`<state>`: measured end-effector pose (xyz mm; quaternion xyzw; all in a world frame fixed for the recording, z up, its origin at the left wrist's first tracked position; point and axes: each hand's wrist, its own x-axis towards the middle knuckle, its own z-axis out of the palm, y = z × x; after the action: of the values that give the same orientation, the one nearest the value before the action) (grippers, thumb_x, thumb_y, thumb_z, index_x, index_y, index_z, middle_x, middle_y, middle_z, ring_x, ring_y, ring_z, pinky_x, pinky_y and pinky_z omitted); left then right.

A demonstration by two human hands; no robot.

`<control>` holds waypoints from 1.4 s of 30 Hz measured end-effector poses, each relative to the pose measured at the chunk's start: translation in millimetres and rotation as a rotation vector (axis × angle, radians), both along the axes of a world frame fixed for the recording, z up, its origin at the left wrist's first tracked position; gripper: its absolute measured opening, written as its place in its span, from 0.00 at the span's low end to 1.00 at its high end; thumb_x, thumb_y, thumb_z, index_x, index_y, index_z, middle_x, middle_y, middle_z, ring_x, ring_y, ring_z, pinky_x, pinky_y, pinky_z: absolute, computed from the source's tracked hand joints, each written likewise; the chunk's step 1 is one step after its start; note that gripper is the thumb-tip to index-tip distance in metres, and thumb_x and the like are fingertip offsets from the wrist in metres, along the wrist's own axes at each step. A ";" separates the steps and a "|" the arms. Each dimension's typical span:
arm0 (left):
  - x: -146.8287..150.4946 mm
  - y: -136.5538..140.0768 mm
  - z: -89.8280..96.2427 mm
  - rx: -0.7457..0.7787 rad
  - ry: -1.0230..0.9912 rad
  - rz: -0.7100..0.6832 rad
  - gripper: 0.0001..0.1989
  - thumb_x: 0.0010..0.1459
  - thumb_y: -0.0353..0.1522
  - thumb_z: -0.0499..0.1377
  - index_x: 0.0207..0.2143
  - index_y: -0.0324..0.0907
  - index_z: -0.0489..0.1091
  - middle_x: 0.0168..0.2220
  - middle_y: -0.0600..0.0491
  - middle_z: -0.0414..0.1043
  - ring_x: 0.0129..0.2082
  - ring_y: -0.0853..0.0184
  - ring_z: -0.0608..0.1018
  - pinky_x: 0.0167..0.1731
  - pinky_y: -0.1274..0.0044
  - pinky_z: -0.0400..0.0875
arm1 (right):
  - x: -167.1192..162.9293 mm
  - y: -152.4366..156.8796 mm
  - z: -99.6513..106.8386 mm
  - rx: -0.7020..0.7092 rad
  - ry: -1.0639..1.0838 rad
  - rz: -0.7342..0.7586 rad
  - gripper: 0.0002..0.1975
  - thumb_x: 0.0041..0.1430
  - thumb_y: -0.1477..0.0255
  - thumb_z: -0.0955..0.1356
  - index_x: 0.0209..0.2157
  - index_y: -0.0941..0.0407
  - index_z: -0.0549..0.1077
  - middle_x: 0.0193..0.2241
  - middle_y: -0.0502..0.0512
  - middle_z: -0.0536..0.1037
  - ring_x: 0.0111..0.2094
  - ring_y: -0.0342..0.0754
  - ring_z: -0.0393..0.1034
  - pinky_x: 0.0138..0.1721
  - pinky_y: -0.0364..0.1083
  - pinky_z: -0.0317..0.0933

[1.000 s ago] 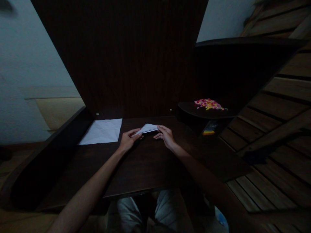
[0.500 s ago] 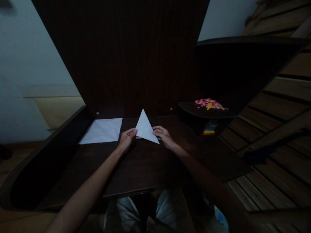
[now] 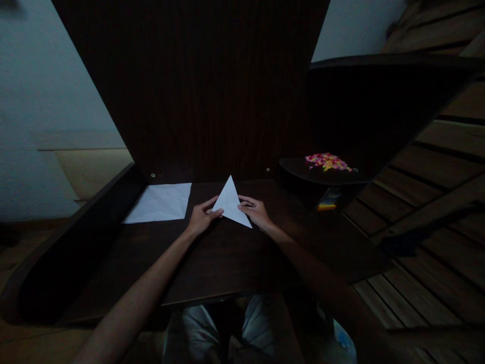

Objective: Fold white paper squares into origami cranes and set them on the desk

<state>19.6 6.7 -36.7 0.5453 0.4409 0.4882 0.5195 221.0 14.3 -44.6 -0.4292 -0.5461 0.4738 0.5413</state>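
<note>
A white sheet of paper folded into a triangle (image 3: 230, 202) is held up over the dark wooden desk (image 3: 227, 268), one point facing away from me. My left hand (image 3: 202, 217) grips its left corner, thumb on top and fingers behind. On the right edge, my right hand (image 3: 255, 211) pinches the paper between thumb and fingers; some fingertips are hidden behind it. Farther left on the desk lies a flat, creased white sheet (image 3: 161, 202), which neither hand touches.
A small corner shelf (image 3: 295, 171) at the right carries a heap of pink, red and yellow bits (image 3: 329, 162). Under it sits a yellow item (image 3: 326, 207). A raised side panel (image 3: 76, 242) bounds the desk's left, and a tall dark board (image 3: 189, 91) stands behind.
The folded paper has shifted slightly right and toward me. My left thumb has moved further onto its face, and the left fingers have spread behind it. The creased sheet stays put.
</note>
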 end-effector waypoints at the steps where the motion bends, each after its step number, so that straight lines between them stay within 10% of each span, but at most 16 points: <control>1: -0.3 -0.2 -0.3 0.004 0.011 -0.004 0.36 0.42 0.34 0.69 0.55 0.38 0.65 0.46 0.45 0.75 0.41 0.59 0.78 0.45 0.65 0.73 | 0.2 0.4 -0.9 0.007 -0.005 -0.003 0.22 0.42 0.70 0.72 0.43 0.58 0.75 0.27 0.51 0.77 0.30 0.45 0.71 0.33 0.44 0.65; 9: -1.8 2.4 -2.7 0.150 0.179 0.061 0.25 0.42 0.31 0.67 0.46 0.39 0.73 0.57 0.44 0.64 0.50 0.55 0.72 0.47 0.65 0.71 | 2.1 1.3 -7.5 0.148 -0.224 -0.078 0.18 0.50 0.68 0.68 0.43 0.58 0.77 0.34 0.54 0.75 0.28 0.42 0.67 0.32 0.43 0.63; 20: -2.2 4.7 -6.4 0.096 0.152 0.112 0.23 0.39 0.31 0.69 0.43 0.39 0.75 0.57 0.44 0.63 0.38 0.64 0.76 0.39 0.71 0.74 | 2.2 -3.4 -6.3 0.307 -0.564 -0.106 0.19 0.53 0.72 0.67 0.47 0.54 0.75 0.31 0.52 0.70 0.29 0.42 0.62 0.35 0.43 0.61; 42: -1.8 5.1 -9.7 0.127 0.247 0.097 0.24 0.42 0.33 0.68 0.45 0.39 0.75 0.58 0.42 0.62 0.34 0.66 0.77 0.38 0.71 0.74 | 1.4 2.6 -6.7 0.132 -0.280 -0.046 0.12 0.45 0.72 0.69 0.34 0.57 0.77 0.34 0.52 0.72 0.29 0.42 0.64 0.31 0.42 0.61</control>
<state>17.9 11.8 -46.4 0.6109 0.4957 0.4689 0.4015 222.4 16.9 -51.4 -0.4670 -0.6363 0.3596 0.4978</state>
